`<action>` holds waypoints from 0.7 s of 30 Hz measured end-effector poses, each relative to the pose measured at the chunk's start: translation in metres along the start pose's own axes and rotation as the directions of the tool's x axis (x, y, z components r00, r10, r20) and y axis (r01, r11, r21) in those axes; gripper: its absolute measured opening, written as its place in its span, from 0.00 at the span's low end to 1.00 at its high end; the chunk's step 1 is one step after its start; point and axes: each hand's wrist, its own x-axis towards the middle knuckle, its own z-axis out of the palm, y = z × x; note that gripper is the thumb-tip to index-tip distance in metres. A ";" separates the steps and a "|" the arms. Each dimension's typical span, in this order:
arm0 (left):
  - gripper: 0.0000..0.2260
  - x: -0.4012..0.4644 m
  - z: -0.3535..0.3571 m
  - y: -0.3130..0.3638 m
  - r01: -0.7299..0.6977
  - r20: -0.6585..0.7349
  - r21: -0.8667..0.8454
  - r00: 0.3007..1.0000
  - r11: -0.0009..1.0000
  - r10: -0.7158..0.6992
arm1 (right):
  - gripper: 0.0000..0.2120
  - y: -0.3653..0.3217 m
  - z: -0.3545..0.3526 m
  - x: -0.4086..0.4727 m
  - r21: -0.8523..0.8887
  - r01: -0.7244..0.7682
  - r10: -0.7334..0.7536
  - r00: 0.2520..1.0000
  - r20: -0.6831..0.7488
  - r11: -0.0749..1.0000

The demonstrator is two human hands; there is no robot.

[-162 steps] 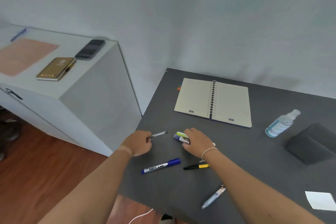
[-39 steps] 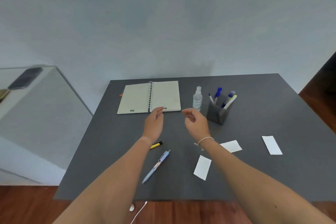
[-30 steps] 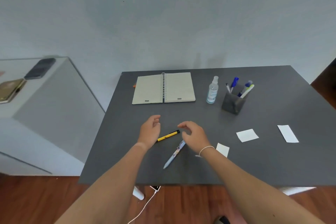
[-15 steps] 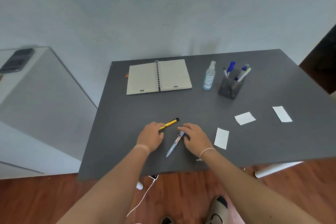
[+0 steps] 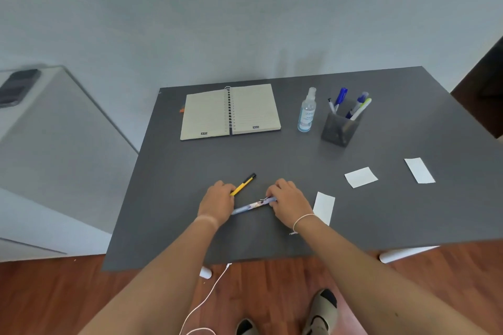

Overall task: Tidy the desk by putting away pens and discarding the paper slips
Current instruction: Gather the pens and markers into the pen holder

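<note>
My left hand (image 5: 217, 200) grips the near end of a yellow and black pen (image 5: 244, 183) low over the dark grey desk (image 5: 272, 155). My right hand (image 5: 288, 200) pinches the right end of a light blue pen (image 5: 251, 206), which lies between both hands. Three white paper slips rest on the desk: one (image 5: 324, 207) just right of my right wrist, one (image 5: 361, 177) farther right, one (image 5: 419, 170) near the right edge. A dark pen holder (image 5: 339, 129) at the back right contains several pens.
An open spiral notebook (image 5: 230, 111) lies at the back of the desk, with a clear spray bottle (image 5: 307, 111) beside the holder. A white cabinet (image 5: 54, 130) with a phone (image 5: 17, 85) stands to the left. A white cable (image 5: 206, 299) hangs over the wooden floor.
Both hands came back from near the holder to the front of the desk and closed on the two pens. The blue pen has swung closer to level between my hands.
</note>
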 end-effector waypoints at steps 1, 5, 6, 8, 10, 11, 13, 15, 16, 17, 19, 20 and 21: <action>0.14 0.002 -0.001 0.003 0.009 -0.005 -0.013 1.000 1.000 -0.010 | 0.10 0.003 -0.005 0.001 0.032 -0.004 0.004 1.000 0.014 0.999; 0.11 0.014 -0.012 0.023 0.040 -0.071 -0.120 0.996 0.992 -0.049 | 0.08 0.020 -0.037 0.009 0.201 -0.067 0.064 0.998 0.024 0.977; 0.10 0.017 -0.016 0.031 0.042 -0.091 -0.162 0.994 0.986 -0.057 | 0.07 0.025 -0.048 0.013 0.254 -0.087 0.089 0.996 0.005 0.963; 0.07 0.025 -0.028 0.052 0.032 -0.136 -0.262 0.988 0.964 -0.070 | 0.06 0.034 -0.071 0.022 0.375 -0.120 0.151 0.987 -0.056 0.919; 0.05 0.034 -0.039 0.078 -0.002 -0.186 -0.364 0.980 0.932 -0.071 | 0.06 0.044 -0.096 0.030 0.465 -0.123 0.204 0.971 -0.128 0.877; 0.04 0.039 -0.044 0.093 -0.022 -0.199 -0.408 0.978 0.913 -0.065 | 0.07 0.049 -0.109 0.032 0.510 -0.119 0.228 0.961 -0.157 0.852; 0.04 0.049 -0.054 0.124 -0.063 -0.217 -0.477 0.975 0.877 -0.048 | 0.08 0.059 -0.136 0.036 0.605 -0.099 0.273 0.940 -0.204 0.790; 0.06 0.060 -0.060 0.154 -0.105 -0.251 -0.534 0.967 0.839 -0.039 | 0.08 0.070 -0.163 0.038 0.658 -0.059 0.306 0.914 -0.267 0.751; 0.06 0.065 -0.063 0.169 -0.123 -0.263 -0.559 0.964 0.820 -0.035 | 0.08 0.076 -0.175 0.039 0.677 -0.034 0.322 0.897 -0.305 0.735; 0.06 0.070 -0.064 0.183 -0.141 -0.272 -0.580 0.962 0.803 -0.027 | 0.08 0.083 -0.187 0.040 0.699 -0.003 0.339 0.876 -0.344 0.716; 0.06 0.079 -0.064 0.211 -0.187 -0.297 -0.607 0.955 0.773 -0.003 | 0.09 0.097 -0.209 0.041 0.738 0.065 0.372 0.832 -0.412 0.672; 0.06 0.082 -0.064 0.224 -0.211 -0.313 -0.610 0.950 0.764 0.013 | 0.09 0.105 -0.219 0.042 0.750 0.093 0.385 0.813 -0.437 0.655; 0.06 0.086 -0.062 0.236 -0.229 -0.324 -0.606 0.946 0.762 0.028 | 0.09 0.112 -0.227 0.041 0.755 0.114 0.396 0.795 -0.459 0.646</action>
